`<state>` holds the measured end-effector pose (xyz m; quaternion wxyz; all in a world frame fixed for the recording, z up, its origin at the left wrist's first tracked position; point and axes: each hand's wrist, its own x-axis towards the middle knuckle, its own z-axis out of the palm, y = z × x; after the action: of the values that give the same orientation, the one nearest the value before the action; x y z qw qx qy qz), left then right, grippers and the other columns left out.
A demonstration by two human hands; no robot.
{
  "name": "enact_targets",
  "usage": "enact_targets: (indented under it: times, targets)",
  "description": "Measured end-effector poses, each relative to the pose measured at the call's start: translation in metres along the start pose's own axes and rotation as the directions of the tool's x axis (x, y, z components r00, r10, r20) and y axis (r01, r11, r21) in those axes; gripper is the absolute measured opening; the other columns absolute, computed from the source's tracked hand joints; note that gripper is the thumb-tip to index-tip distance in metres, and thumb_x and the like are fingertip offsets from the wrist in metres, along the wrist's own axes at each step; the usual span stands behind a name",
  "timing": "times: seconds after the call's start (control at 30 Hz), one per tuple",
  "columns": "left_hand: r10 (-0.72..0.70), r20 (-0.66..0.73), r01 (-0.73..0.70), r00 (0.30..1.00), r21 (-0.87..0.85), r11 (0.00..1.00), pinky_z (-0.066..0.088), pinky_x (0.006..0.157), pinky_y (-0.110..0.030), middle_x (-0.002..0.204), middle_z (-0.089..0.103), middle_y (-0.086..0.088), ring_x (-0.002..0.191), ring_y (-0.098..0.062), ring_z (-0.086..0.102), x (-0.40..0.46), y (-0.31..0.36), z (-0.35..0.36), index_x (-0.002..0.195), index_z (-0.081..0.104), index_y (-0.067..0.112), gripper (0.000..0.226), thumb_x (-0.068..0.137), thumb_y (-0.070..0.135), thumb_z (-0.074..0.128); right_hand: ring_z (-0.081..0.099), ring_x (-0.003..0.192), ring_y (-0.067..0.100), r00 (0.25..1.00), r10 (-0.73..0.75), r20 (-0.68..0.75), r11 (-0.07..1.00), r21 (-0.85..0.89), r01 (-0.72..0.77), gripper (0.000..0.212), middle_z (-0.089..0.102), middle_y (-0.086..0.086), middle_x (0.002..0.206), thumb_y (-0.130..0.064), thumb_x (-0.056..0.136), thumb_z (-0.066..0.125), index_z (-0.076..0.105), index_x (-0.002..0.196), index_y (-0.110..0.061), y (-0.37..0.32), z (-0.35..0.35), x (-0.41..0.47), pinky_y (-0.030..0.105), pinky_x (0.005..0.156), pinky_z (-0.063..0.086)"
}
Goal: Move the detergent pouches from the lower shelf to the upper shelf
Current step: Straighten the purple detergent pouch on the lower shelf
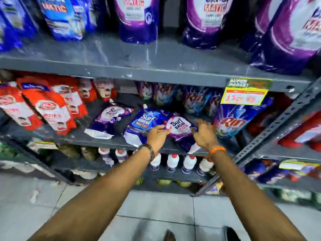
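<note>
Here, a glossy purple-and-white Surf Excel detergent pouch [180,131] lay flat on the grey metal lower shelf [97,139], flanked by the left hand [157,136] and right hand [205,134], fingers spread, seemingly not yet closed. It was judged soft, slippery and sloshing-heavy, best gripped by both side edges.

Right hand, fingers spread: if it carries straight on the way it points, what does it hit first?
Probably the purple Surf Excel pouch right ahead of the right hand; the Rin pouch stands just right, though depth is unclear.
</note>
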<state>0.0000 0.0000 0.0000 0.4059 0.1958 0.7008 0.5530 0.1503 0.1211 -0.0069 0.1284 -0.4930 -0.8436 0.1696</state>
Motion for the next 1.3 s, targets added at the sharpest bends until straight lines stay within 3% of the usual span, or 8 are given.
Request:
enact_targets:
  times: [0.2,0.4,0.57,0.7,0.93,1.07,1.2,1.3]
  targets:
    - [-0.263,-0.067,0.24,0.962,-0.244,0.94,0.04,0.107,-0.055,0.141,0.051,-0.031,0.133,-0.047,0.048,0.019,0.002,0.031,0.137,0.044,-0.003,0.062,0.084,0.019,0.069,0.046,0.136,0.042,0.926,0.168,0.338,0.983,0.009,-0.182,0.063,0.046,0.022,0.15,-0.04,0.099,0.051,0.035,0.148,-0.006,0.011,0.004,0.045,0.045,0.111,0.041]
    - [-0.391,-0.022,0.36,0.92,-0.344,0.867,0.05,0.069,-0.03,0.128,0.067,-0.009,0.108,-0.026,0.064,0.052,-0.023,0.049,0.131,0.054,0.013,0.046,0.088,0.024,0.065,0.049,0.135,0.039,0.915,0.155,0.372,0.974,0.097,-0.205,0.067,0.049,0.021,0.148,-0.043,0.095,0.059,0.044,0.143,0.0,0.028,0.025,0.053,0.041,0.111,0.041]
    - [-0.352,-0.059,0.323,0.934,-0.282,0.903,0.053,0.083,-0.044,0.116,0.067,-0.015,0.104,-0.034,0.066,0.055,-0.022,0.053,0.123,0.055,0.008,0.036,0.089,0.002,0.063,0.063,0.113,0.028,0.841,0.177,0.512,0.88,0.301,-0.368,0.097,0.067,0.006,0.125,-0.064,0.043,0.086,0.061,0.122,-0.013,0.062,0.039,0.053,0.043,0.1,0.053]
    - [-0.393,0.002,0.384,0.92,-0.208,0.899,0.053,0.088,-0.063,0.113,0.069,-0.023,0.103,-0.042,0.069,0.063,-0.024,0.048,0.107,0.058,0.003,0.03,0.082,-0.01,0.065,0.069,0.103,0.024,0.698,0.109,0.707,0.687,0.454,-0.568,0.055,0.071,0.008,0.116,-0.007,0.077,0.082,0.06,0.128,-0.008,0.041,0.02,0.018,0.028,0.067,0.06]
    - [-0.268,0.127,0.287,0.955,-0.165,0.944,0.058,0.08,-0.052,0.107,0.07,-0.018,0.084,-0.032,0.069,0.055,-0.016,0.056,0.122,0.055,0.009,0.061,0.071,-0.021,0.069,0.066,0.101,0.024,0.779,0.181,0.6,0.555,0.591,-0.585,0.06,0.07,0.007,0.122,0.01,0.075,0.077,0.05,0.121,-0.017,0.056,0.028,-0.017,0.053,0.081,0.059]
    - [-0.109,0.126,0.121,0.986,-0.093,0.988,0.058,0.087,-0.055,0.118,0.069,-0.013,0.103,-0.032,0.069,0.055,-0.009,0.058,0.122,0.055,0.02,0.081,0.053,-0.015,0.08,0.057,0.126,0.032,0.857,0.186,0.481,0.508,0.699,-0.502,0.122,0.052,0.013,0.146,-0.01,0.05,0.097,0.025,0.15,-0.016,0.059,0.02,-0.027,0.053,0.088,0.058]
    - [0.067,0.11,-0.056,0.992,-0.103,0.993,0.061,0.068,-0.033,0.105,0.07,-0.01,0.088,-0.019,0.07,0.052,0.011,0.052,0.127,0.049,0.013,0.074,0.067,-0.021,0.073,0.059,0.097,0.0,0.953,0.108,0.282,0.591,0.753,-0.29,0.091,0.059,-0.007,0.115,0.014,0.068,0.081,0.033,0.141,-0.01,0.051,0.0,-0.018,0.008,0.065,0.054]
    - [0.154,0.084,-0.144,0.985,-0.107,0.984,0.062,0.073,-0.033,0.117,0.069,-0.012,0.102,-0.023,0.069,0.054,0.027,0.053,0.135,0.045,0.014,0.077,0.07,-0.017,0.074,0.061,0.113,0.011,0.981,0.12,0.154,0.637,0.746,-0.195,0.101,0.059,0.003,0.13,0.008,0.066,0.085,0.028,0.147,-0.015,0.044,-0.003,-0.001,0.018,0.083,0.057]
